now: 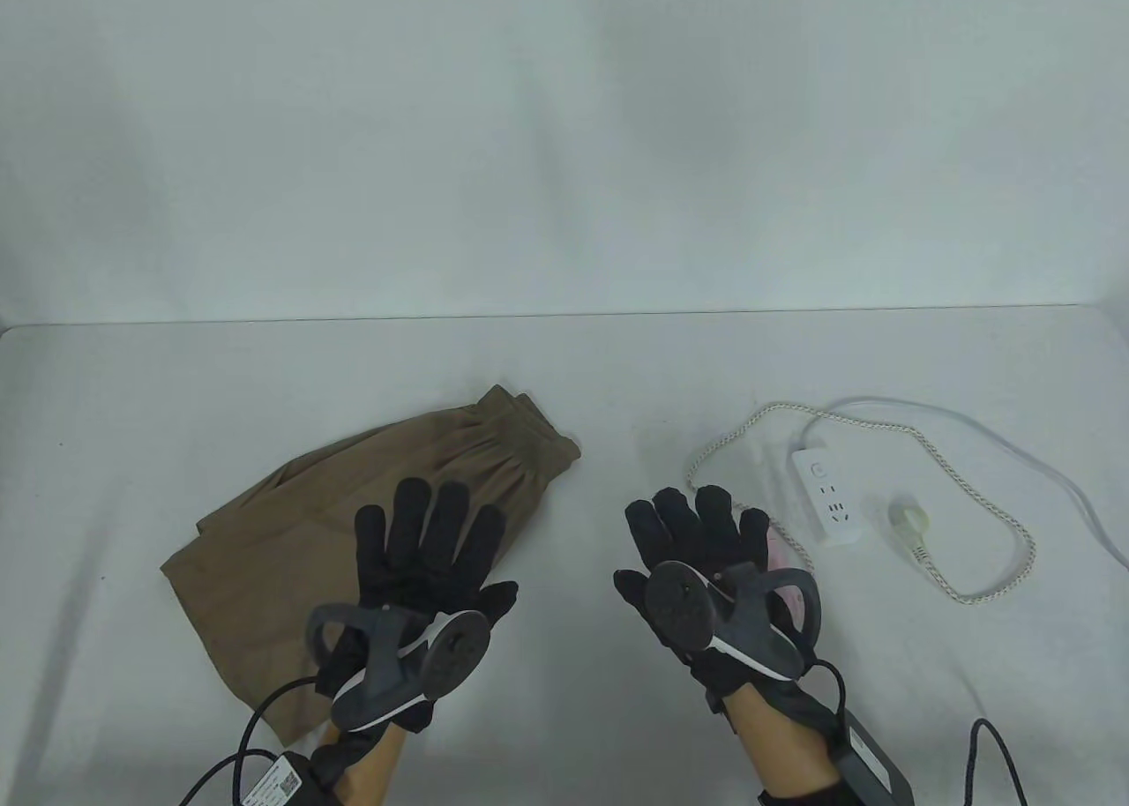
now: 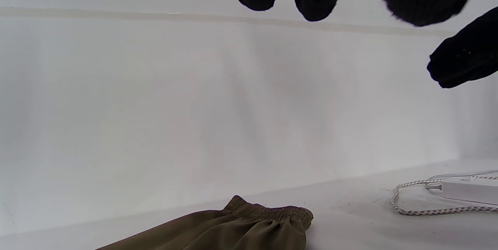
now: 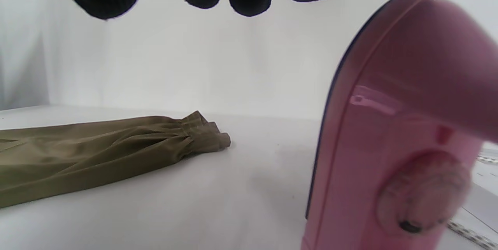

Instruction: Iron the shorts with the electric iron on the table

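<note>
Olive-brown shorts [image 1: 353,524] lie folded on the table at the left, waistband toward the back right; they also show low in the left wrist view [image 2: 233,228] and as a flat strip in the right wrist view [image 3: 97,152]. My left hand [image 1: 437,541] hovers over the shorts with straight fingers, holding nothing. My right hand [image 1: 697,533] hovers to the right of them, fingers also straight. A pink electric iron [image 3: 400,137] stands upright just under the right hand; in the table view only a pink sliver of the iron [image 1: 785,563] shows past the glove.
A white power strip [image 1: 826,496] lies at the right, with the iron's braided cord [image 1: 970,488] looping round it and a plug [image 1: 911,521] lying loose beside it. A white backdrop rises behind the table.
</note>
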`<state>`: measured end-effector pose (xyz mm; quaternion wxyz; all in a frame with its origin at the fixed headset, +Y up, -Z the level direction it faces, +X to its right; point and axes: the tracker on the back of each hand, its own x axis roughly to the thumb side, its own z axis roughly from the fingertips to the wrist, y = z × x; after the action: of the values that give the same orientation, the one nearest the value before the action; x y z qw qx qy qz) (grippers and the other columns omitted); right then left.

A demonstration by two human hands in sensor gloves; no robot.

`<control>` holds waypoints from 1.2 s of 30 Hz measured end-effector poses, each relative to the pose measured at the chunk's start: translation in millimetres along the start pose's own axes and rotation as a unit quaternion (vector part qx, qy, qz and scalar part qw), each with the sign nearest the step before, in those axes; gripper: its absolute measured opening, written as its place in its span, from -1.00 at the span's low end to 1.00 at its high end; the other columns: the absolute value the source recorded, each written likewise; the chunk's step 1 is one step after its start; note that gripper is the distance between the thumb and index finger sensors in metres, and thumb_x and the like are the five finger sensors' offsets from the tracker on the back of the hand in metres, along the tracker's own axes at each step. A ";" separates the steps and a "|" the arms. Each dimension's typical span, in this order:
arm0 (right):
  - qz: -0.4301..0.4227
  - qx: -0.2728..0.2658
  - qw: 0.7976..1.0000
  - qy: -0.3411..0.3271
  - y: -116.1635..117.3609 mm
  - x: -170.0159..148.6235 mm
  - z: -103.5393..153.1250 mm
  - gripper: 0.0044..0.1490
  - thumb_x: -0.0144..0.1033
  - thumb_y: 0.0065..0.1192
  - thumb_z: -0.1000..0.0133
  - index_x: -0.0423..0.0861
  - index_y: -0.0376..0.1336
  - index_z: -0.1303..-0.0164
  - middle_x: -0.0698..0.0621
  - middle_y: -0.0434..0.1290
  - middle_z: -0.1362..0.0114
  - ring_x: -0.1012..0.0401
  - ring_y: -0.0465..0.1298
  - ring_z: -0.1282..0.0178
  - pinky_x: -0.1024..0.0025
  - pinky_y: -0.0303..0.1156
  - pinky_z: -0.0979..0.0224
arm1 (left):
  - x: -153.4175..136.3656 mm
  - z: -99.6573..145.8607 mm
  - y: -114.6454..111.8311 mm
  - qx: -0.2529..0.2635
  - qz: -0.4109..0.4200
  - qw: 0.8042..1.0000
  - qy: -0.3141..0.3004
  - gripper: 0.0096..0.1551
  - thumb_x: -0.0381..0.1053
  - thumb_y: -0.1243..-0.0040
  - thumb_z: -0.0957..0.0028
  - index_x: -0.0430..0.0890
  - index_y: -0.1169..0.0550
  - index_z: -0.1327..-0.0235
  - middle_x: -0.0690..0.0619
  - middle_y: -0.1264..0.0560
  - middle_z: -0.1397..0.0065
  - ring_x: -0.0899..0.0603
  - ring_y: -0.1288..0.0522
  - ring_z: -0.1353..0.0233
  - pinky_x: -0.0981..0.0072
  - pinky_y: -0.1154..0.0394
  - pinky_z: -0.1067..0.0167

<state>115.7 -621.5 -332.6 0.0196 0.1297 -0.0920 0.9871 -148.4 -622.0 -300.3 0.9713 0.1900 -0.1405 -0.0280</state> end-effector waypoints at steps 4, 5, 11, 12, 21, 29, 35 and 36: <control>-0.001 0.009 1.000 0.023 -3.0 -15.7 -1.1 -0.08 0.35 0.11 -0.10 0.21 0.05 -0.66 0.05 0.16 -0.76 -0.22 0.17 -0.75 -0.39 0.10 -0.58 | -1.3 -0.9 0.8 0.000 0.004 1.000 0.000 -0.12 0.44 -0.07 -0.07 0.20 -0.18 -0.66 -0.03 -0.02 -0.80 -0.39 0.10 -0.72 -0.45 0.14 -0.50; 0.004 0.013 0.999 0.031 -5.4 -21.9 -0.8 -0.08 0.35 0.10 -0.10 0.21 0.05 -0.66 0.05 0.16 -0.76 -0.22 0.16 -0.75 -0.39 0.10 -0.58 | -2.0 -1.2 1.2 0.000 0.006 1.000 0.000 -0.12 0.44 -0.07 -0.07 0.20 -0.18 -0.66 -0.03 -0.02 -0.80 -0.39 0.10 -0.72 -0.45 0.14 -0.50; 0.019 0.032 0.997 0.067 -18.7 -54.2 -3.3 -0.09 0.35 0.11 -0.10 0.21 0.06 -0.65 0.06 0.19 -0.75 -0.19 0.21 -0.74 -0.38 0.12 -0.58 | -3.3 -2.0 1.6 0.000 0.013 1.000 -0.001 -0.11 0.43 -0.07 -0.07 0.19 -0.18 -0.66 -0.03 -0.03 -0.80 -0.40 0.10 -0.72 -0.46 0.14 -0.50; 0.014 0.035 0.996 0.076 -21.7 -62.1 -4.7 -0.10 0.35 0.11 -0.10 0.22 0.06 -0.65 0.06 0.20 -0.74 -0.19 0.21 -0.74 -0.37 0.13 -0.58 | -3.4 -2.0 1.6 -0.001 0.013 1.000 -0.001 -0.11 0.43 -0.07 -0.07 0.19 -0.18 -0.67 -0.03 -0.03 -0.80 -0.39 0.10 -0.72 -0.46 0.14 -0.50; -0.017 0.078 0.981 0.178 -30.6 -121.9 -21.1 -0.11 0.31 0.10 -0.11 0.21 0.06 -0.65 0.06 0.19 -0.75 -0.18 0.21 -0.74 -0.38 0.12 -0.59 | -5.8 -2.3 1.3 -0.001 0.019 1.000 -0.001 -0.11 0.43 -0.07 -0.07 0.19 -0.18 -0.67 -0.03 -0.03 -0.80 -0.39 0.10 -0.72 -0.46 0.14 -0.50; -0.005 0.112 0.959 0.259 -11.8 -174.8 -31.5 -0.15 0.24 0.10 -0.15 0.20 0.04 -0.66 0.07 0.19 -0.74 -0.16 0.23 -0.74 -0.37 0.13 -0.59 | -12.0 -4.2 -0.3 -0.005 0.027 1.000 0.005 -0.11 0.43 -0.07 -0.07 0.19 -0.18 -0.66 -0.04 -0.03 -0.80 -0.40 0.10 -0.72 -0.46 0.14 -0.50; 0.048 0.166 0.935 0.310 25.2 -211.8 -35.9 -0.14 0.24 0.12 -0.14 0.21 0.02 -0.66 0.08 0.18 -0.74 -0.15 0.23 -0.74 -0.36 0.14 -0.59 | -12.8 -7.6 -4.8 -0.014 0.026 1.000 0.002 -0.11 0.43 -0.07 -0.07 0.18 -0.19 -0.67 -0.04 -0.03 -0.79 -0.40 0.10 -0.72 -0.46 0.14 -0.50; 0.052 0.171 0.932 0.316 28.7 -215.2 -36.4 -0.13 0.24 0.12 -0.14 0.21 0.02 -0.66 0.08 0.18 -0.75 -0.15 0.23 -0.74 -0.36 0.14 -0.59 | -12.7 -8.0 -5.5 -0.014 0.025 1.000 0.002 -0.12 0.43 -0.07 -0.07 0.19 -0.19 -0.66 -0.04 -0.03 -0.79 -0.40 0.10 -0.72 -0.46 0.14 -0.50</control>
<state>312.6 -646.1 -428.1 -0.0261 -0.1921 0.0824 0.9776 -158.3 -622.8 -312.8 0.9746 0.1725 -0.1431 -0.0056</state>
